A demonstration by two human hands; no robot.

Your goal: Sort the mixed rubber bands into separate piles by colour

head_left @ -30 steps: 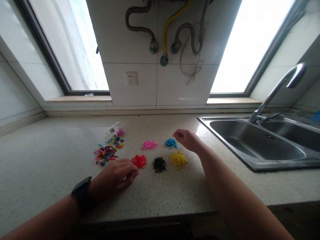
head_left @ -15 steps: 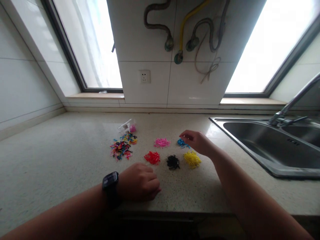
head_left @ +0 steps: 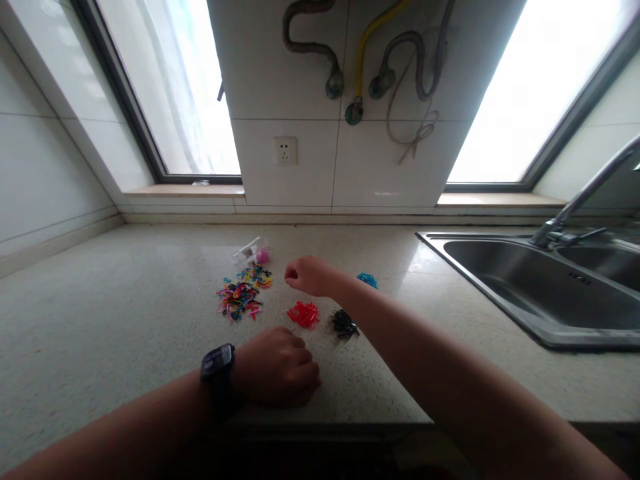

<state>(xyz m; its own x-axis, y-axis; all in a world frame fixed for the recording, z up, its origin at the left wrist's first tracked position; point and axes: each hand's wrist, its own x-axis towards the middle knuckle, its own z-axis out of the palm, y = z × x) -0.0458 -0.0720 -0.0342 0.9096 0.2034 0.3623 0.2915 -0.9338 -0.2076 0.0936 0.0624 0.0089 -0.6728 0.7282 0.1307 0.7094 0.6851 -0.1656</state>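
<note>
My left hand (head_left: pixel 277 368), with a black watch (head_left: pixel 218 363) at the wrist, rests as a loose fist near the counter's front edge. My right hand (head_left: pixel 311 275) hovers with curled fingers between the piles; nothing shows in it. Left of it lies a mixed heap of small coloured bands (head_left: pixel 240 298), which look like rubber bands. Below it sits a pile of red bands (head_left: pixel 303 314), with black bands (head_left: pixel 344 323) to the right. Blue bands (head_left: pixel 368 280) show beyond my forearm. The pink and yellow piles are hidden behind my right hand and arm.
A clear plastic container (head_left: pixel 250 251) with a pink ball-like thing (head_left: pixel 263 255) lies behind the mixed heap. To the right a steel sink (head_left: pixel 490 283) with a tap (head_left: pixel 575 193) is set into the speckled counter (head_left: pixel 125 320). The tiled wall carries a socket (head_left: pixel 285 151) and hoses.
My right hand has moved left from the blue pile towards the mixed heap, its forearm now covering the yellow pile. My left hand has stayed in place. The view has shifted slightly.
</note>
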